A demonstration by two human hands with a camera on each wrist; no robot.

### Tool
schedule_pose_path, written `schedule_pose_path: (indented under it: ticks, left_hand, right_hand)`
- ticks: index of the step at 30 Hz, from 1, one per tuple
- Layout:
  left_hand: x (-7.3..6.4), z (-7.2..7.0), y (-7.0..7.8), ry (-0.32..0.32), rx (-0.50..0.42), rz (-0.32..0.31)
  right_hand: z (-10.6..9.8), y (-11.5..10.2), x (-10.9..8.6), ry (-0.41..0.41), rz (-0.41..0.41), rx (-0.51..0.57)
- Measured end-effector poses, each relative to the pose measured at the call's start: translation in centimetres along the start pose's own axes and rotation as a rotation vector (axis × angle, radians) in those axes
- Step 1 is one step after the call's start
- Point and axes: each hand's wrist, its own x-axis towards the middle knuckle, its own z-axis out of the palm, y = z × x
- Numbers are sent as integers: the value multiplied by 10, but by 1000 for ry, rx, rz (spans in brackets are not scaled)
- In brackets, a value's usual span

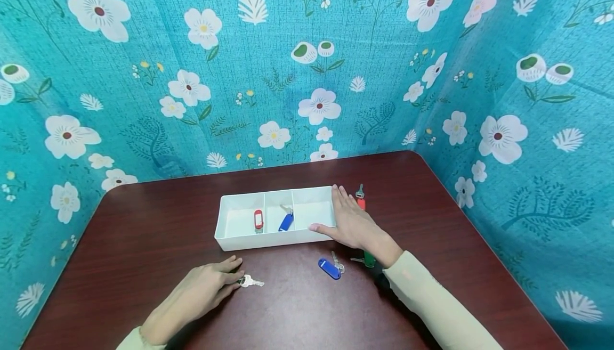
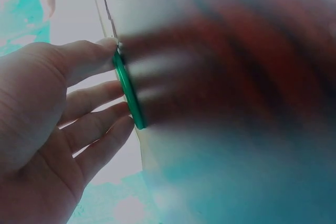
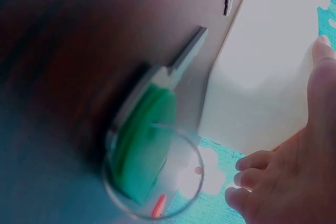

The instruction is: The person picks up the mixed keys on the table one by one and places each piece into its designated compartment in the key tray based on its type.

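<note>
In the head view my left hand [image 1: 200, 290] is low on the table, its fingertips over a green key tag whose silver key [image 1: 251, 281] points right. The left wrist view has the green tag [image 2: 129, 94] edge-on, with thumb and fingertips of the left hand [image 2: 58, 103] touching it. My right hand [image 1: 357, 221] rests against the right end of a white three-compartment tray [image 1: 273, 241], fingers extended and thumb by the front rim. A red-tagged key [image 1: 258, 219] lies in the left compartment, a blue-tagged key [image 1: 286, 222] in the middle one.
A blue-tagged key [image 1: 329, 268] lies in front of the tray. Partly under the right forearm is a green-tagged key [image 1: 369, 259]. Beyond the right hand lies a red-tagged key [image 1: 361, 201]. Flowered blue cloth [image 1: 273, 83] stands behind the dark table [image 1: 158, 222].
</note>
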Motion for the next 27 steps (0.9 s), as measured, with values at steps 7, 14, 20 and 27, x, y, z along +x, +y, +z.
schedule_pose_path:
  ticks: [7,14,20,27]
  left_hand:
    - [0,0,2,15,14,5]
    - [0,1,2,70,19,41]
    - [0,2,2,119,35,69]
    - [1,1,5,71,34,37]
  right_hand:
    - [0,0,-1,0,6,2]
    - [-1,0,-1,6,7,-9]
    - [-2,0,-1,13,-6,-21]
    - [-1,0,-2,22,-27,-28]
